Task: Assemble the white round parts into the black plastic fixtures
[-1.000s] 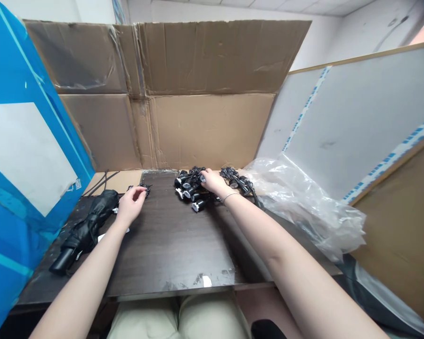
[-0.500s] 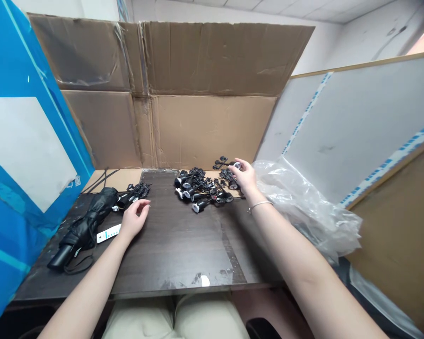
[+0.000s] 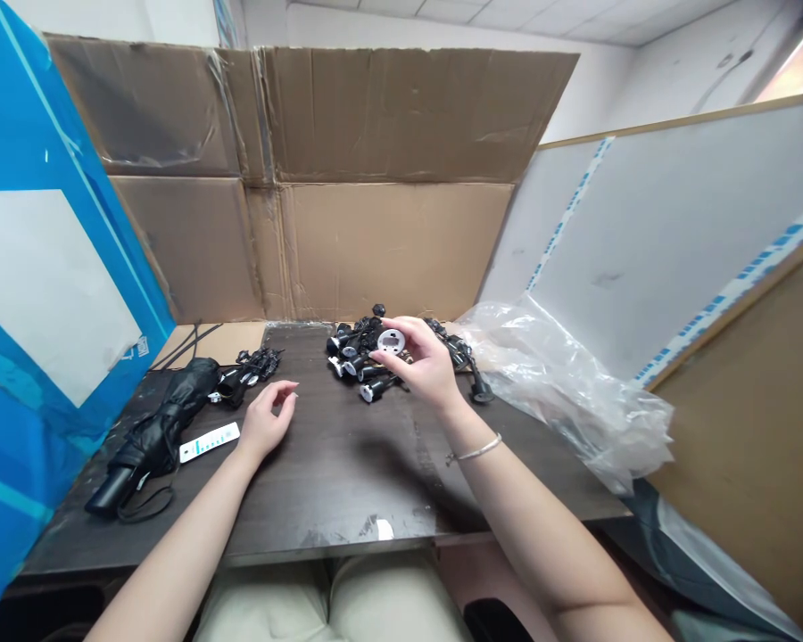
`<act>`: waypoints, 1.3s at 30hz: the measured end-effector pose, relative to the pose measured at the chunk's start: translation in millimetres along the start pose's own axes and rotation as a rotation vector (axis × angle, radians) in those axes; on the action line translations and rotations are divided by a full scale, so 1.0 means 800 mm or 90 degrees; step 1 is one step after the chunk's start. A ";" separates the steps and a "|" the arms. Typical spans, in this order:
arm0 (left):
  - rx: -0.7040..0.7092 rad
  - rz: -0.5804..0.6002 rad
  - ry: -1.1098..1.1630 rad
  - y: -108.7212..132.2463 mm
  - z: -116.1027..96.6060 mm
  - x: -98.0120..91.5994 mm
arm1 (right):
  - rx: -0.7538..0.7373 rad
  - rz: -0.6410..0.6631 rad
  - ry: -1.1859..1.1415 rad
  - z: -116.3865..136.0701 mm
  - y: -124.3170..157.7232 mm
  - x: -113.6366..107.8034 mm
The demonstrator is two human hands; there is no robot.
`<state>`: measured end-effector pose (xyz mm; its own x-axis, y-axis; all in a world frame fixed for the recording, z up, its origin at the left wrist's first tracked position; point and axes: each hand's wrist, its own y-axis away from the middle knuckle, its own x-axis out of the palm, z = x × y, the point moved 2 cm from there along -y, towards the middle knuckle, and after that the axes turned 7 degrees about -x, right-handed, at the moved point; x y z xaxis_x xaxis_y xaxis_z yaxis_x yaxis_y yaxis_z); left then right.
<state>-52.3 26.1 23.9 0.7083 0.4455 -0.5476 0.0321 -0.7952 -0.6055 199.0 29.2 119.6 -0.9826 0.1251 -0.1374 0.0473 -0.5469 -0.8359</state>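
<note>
- Right hand (image 3: 423, 358), closed in a pinch, grips a white round disc (image 3: 392, 340) by its rim, just above a heap of black plastic parts (image 3: 351, 358) at frame centre.
- Left hand (image 3: 266, 421) rests open and empty, slightly curled, on the dark table (image 3: 327, 499).

folded umbrella (image 3: 153, 437) on the left of the desk (image 3: 335, 499), pile of small parts (image 3: 351, 357) at centre, plastic sheeting (image 3: 568, 383) to right, cardboard panels (image 3: 388, 250) behind.

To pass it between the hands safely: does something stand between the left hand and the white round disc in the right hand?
Yes, partly. The heap of black parts lies on the dark table between the left hand and the white round disc, which the right hand holds close by the heap.
</note>
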 end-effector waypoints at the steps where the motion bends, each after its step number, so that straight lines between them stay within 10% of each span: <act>1: -0.003 -0.005 0.001 0.000 0.002 -0.001 | -0.010 0.008 0.008 0.004 0.001 0.002; 15: -0.060 -0.001 0.016 0.002 0.013 -0.003 | 0.244 -0.163 -0.307 -0.045 0.001 -0.035; 31: -0.062 0.013 0.038 0.010 0.000 -0.001 | 0.217 0.028 -0.292 0.021 0.047 0.010; 39: 0.018 0.041 0.198 0.016 -0.095 0.006 | 0.285 -0.045 -0.326 0.022 0.061 0.036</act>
<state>5.3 -13.3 57.3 0.8902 0.2437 -0.3849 -0.0365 -0.8041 -0.5934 170.0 -8.6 84.6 -0.9471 -0.1735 0.2701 0.0087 -0.8550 -0.5185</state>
